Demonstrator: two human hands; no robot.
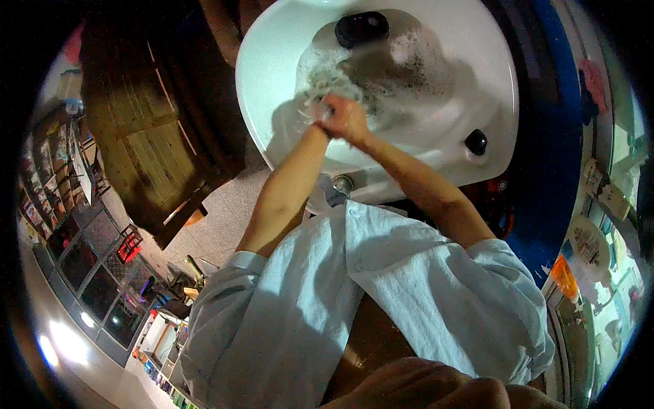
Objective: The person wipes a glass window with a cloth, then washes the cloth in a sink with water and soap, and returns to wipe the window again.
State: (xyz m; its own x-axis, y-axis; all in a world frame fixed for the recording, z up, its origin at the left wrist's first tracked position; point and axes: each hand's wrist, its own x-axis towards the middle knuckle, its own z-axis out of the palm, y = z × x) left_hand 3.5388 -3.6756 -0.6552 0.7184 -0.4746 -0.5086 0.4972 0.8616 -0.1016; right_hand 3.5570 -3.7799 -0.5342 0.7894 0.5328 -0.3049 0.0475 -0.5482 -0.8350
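My right hand (347, 118) is closed around the wrist or lower part of my left hand, just above the white basin (503, 87). Most of my left hand (323, 110) is hidden by the right one and by blurred splashing water, so its fingers cannot be made out. Foamy, greyish water (419, 66) lies in the bowl beyond both hands. A glossy black rounded fitting (361, 29) sits at the far part of the basin. Another small black piece (476, 142) rests on the basin's right side.
A metal fitting (342, 183) is at the basin's near edge, close to my light shirt (306, 296). To the left stands a slatted wooden piece of furniture (148, 128) on a speckled floor (225, 204). A blue surface (549, 194) borders the right.
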